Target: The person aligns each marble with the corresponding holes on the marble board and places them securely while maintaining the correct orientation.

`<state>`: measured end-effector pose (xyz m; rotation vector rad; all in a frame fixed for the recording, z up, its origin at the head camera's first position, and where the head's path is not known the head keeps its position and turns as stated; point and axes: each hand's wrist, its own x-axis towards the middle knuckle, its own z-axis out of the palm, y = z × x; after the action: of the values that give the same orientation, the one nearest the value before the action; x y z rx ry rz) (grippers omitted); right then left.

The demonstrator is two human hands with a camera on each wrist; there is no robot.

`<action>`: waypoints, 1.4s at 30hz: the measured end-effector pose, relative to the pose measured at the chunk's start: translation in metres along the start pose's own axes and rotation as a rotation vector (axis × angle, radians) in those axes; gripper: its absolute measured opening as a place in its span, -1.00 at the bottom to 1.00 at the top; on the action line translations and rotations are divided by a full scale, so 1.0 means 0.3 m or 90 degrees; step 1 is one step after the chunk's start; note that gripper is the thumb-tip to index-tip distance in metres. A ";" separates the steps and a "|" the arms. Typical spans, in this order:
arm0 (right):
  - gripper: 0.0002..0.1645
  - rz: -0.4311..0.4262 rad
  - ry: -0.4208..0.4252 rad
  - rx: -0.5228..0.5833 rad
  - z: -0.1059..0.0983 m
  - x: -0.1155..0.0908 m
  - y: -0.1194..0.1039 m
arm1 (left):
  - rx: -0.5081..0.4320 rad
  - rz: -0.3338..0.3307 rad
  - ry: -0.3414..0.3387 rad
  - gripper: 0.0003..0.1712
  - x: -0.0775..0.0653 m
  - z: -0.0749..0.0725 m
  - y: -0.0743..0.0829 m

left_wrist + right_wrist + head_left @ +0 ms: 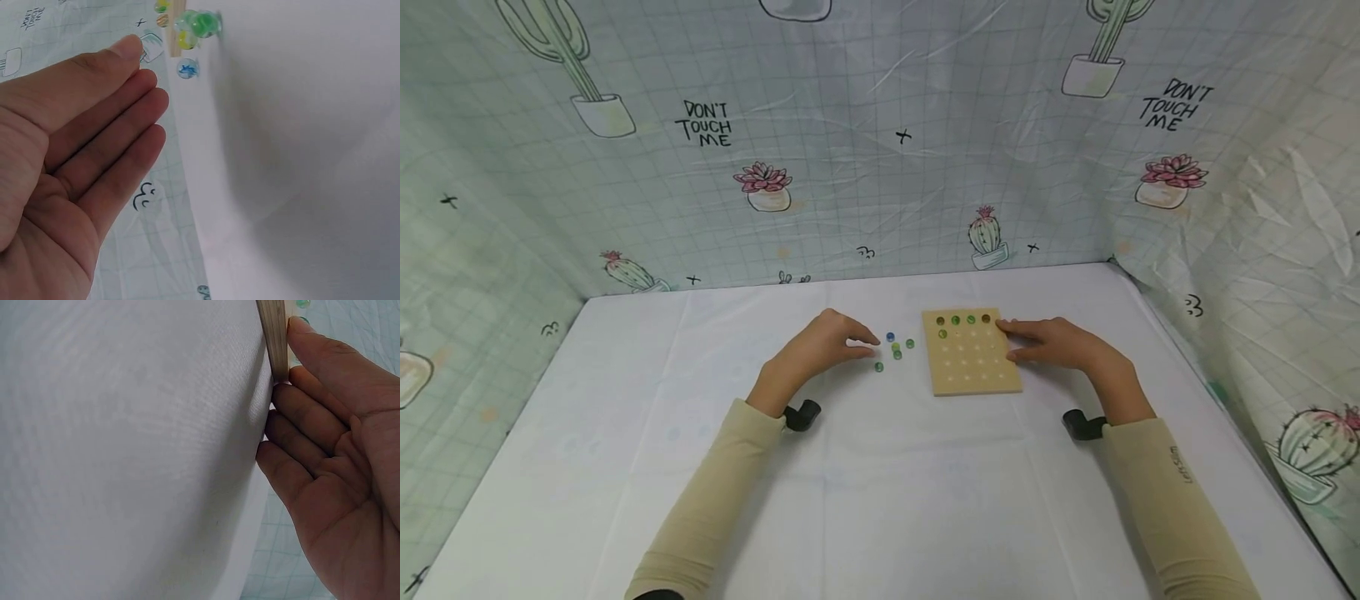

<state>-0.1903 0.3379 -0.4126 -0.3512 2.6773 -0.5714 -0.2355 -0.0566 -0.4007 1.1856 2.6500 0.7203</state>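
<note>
My left hand (827, 343) hovers over the table, thumb and fingers apart, with nothing between them. Just past its fingertips lie several loose glass marbles, among them a blue one (891, 337) and a green one (910, 343); the blue marble (187, 69) also shows in the left wrist view. Right of these, a square wooden board (973, 358) with rows of small hollows lies flat. Marbles (956, 320) fill part of its far row, and one sits in the row below. My right hand (1051, 342) touches the board's right edge with thumb and fingertips, its fingers mostly extended.
A white cloth covers the table (880, 500). Behind and at the sides hangs a curtain (865, 150) printed with cacti and lettering. Each wrist wears a black camera mount (802, 415) below a beige sleeve (715, 500).
</note>
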 end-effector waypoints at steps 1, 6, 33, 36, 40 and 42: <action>-0.15 0.002 -0.001 0.000 0.000 0.000 0.001 | 0.002 0.001 -0.003 -0.77 0.000 0.002 -0.001; -0.15 0.010 -0.005 0.006 0.001 0.006 0.007 | 0.011 0.003 -0.021 -0.79 0.000 0.012 -0.006; -0.16 0.004 -0.004 -0.006 0.002 0.000 -0.001 | 0.023 -0.018 -0.101 -0.79 0.029 0.047 0.021; -0.15 0.007 -0.008 -0.006 -0.001 0.001 -0.003 | 0.042 -0.003 -0.097 -0.80 0.031 0.046 0.027; -0.15 0.009 -0.012 -0.008 -0.001 0.005 -0.003 | 0.061 0.009 -0.090 -0.82 0.034 0.051 0.026; -0.15 0.009 -0.011 -0.011 0.000 0.005 -0.002 | 0.065 0.012 -0.087 -0.83 0.034 0.054 0.025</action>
<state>-0.1917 0.3370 -0.4128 -0.3399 2.6675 -0.5396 -0.2323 -0.0389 -0.4106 1.2401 2.5932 0.4926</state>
